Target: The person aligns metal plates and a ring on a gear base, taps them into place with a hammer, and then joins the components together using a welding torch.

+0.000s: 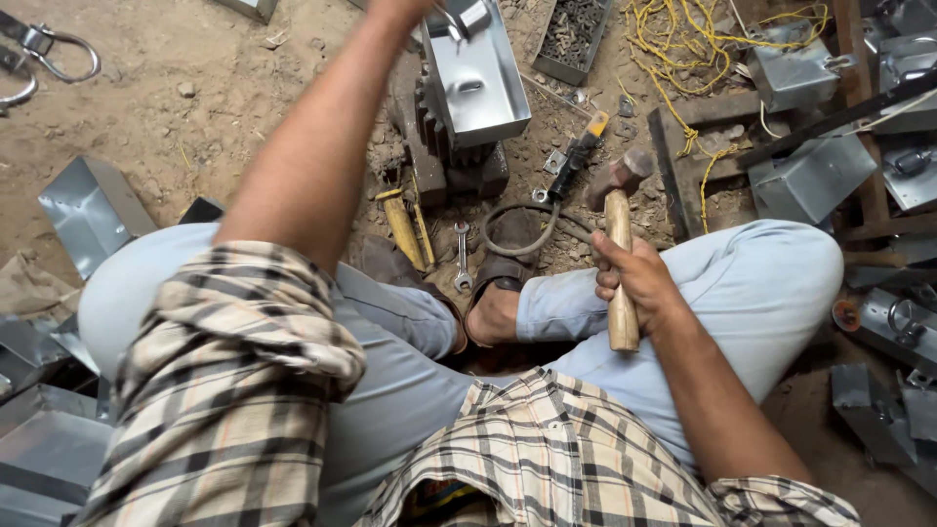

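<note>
right hand [634, 283]: fingers wrapped tight round the wooden-handled steel hammer [619, 244], head up, over the right knee.
left hand [410, 8]: mostly cut off at top edge; finger state cannot tell; at the shiny folded sheet-metal box [478, 73].
box: on dark toothed iron block [439, 146].
risk: box likely slides off the block if struck off-centre.
risk: bare foot [493, 312] just below; dropped hammer could hit it.
</note>
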